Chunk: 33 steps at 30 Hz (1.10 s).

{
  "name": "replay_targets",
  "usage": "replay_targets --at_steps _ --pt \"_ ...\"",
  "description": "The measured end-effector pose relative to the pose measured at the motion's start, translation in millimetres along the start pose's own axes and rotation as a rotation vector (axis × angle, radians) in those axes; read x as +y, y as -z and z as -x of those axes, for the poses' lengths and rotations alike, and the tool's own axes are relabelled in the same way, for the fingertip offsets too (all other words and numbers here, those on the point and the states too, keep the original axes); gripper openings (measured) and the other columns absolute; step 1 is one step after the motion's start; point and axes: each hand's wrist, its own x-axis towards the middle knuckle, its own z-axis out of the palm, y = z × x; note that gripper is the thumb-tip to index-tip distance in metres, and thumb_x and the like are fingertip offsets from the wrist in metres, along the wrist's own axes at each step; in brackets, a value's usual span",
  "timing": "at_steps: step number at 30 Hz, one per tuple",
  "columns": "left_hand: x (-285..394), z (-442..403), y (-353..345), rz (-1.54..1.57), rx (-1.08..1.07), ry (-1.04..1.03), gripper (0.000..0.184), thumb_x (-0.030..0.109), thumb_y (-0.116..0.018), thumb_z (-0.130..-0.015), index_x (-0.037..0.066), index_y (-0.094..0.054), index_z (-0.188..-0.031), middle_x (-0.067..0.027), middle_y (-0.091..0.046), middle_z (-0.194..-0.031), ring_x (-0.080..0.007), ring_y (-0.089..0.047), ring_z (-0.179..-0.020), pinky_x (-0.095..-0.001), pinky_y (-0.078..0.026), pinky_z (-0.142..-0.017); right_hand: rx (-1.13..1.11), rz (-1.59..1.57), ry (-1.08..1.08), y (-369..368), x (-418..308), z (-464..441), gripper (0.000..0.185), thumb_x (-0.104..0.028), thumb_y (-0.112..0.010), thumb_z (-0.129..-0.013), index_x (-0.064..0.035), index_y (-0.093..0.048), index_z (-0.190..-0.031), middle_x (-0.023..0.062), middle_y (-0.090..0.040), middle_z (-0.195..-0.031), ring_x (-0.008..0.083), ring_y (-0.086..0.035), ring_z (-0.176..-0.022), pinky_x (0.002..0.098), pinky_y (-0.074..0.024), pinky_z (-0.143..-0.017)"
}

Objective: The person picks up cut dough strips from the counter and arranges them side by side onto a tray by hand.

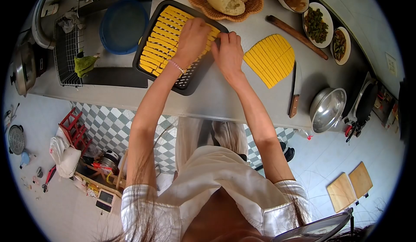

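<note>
I have the left hand [193,40] down over the black tray [186,86], on top of the yellow strips [162,34] that lie in it. Its fingers are bent and point down, but its back hides the tips, so from far off I can't tell if it is pinching a strip. The right hand [229,53] is at the tray's right edge with its fingers bent. I can't tell if its thumb and fingers hold anything.

The strips sit in rows in the tray, most with thin gaps between them, and bare holes show at the tray's near right side. To the right of the tray is a yellow sheet [271,60], cut into long strips that lie close side by side. Past that sheet, farther right of the tray, is a knife [294,105].

The strips look like dough to me, so I think each one is light, soft and bendy. A hard squeeze could dent it, and a pull from one end could stretch or tear it. They may be a bit sticky. I would hold a strip gently near both ends, so the middle doesn't sag. The tray looks stiff, and its rim seems the best place to grip.
</note>
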Motion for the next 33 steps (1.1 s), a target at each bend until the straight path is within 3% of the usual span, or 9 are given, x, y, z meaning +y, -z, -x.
replay_targets --at_steps 33 --pt "10.6 -0.1 -5.4 0.086 0.010 0.016 0.030 -0.008 -0.062 -0.070 0.006 -0.069 -0.096 -0.0119 -0.054 -0.103 -0.0321 -0.050 -0.098 -0.0397 -0.045 -0.085 0.001 -0.086 -0.013 6.5 4.9 -2.7 0.035 -0.013 -0.072 -0.077 -0.0017 -0.059 -0.108 0.0135 -0.053 -0.098 0.0333 -0.053 -0.094 0.0425 -0.0481 -0.077"
